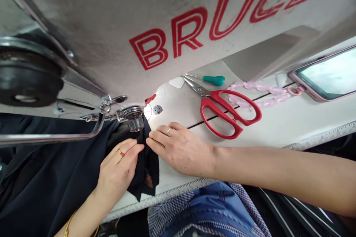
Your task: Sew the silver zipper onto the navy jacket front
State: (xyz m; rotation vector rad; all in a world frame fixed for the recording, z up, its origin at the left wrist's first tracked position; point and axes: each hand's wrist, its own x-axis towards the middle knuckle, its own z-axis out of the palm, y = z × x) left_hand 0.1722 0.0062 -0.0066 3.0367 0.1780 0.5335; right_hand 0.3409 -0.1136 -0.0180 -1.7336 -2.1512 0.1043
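- Navy cloth point(69, 177), near black under the machine head, spreads across the lower left of the frame; its narrow end lies left of centre on the white table point(267, 133).
- Left hand point(119, 163): thumb and fingertips drawn together in a narrow pinch on a fold of the cloth, just below the round metal part point(135, 118).
- Right hand point(183, 150): fingers close together, tips touching the cloth's right edge. We cannot tell whether they pinch it or only press.
- Step in hand: we judge it to be lining up and guiding the cloth at the sewing machine point(116, 29). The needle is not clear to us.
- Next move, in our judgement, calls for layers held flat, light even guidance from both hands, and fingertips clear of the stitching point.
- Materials: we find the cloth matt, soft and deeply draped, with ragged points at its lower end. The machine body is smooth grey with red lettering; a bent rod point(55, 139) of shiny metal crosses at left.
- Right of centre, we note scissors point(213, 96) with red looped handles, an awl point(213, 80) with a rounded green grip, and glossy pink beads point(263, 87) leading to a phone point(328, 76).
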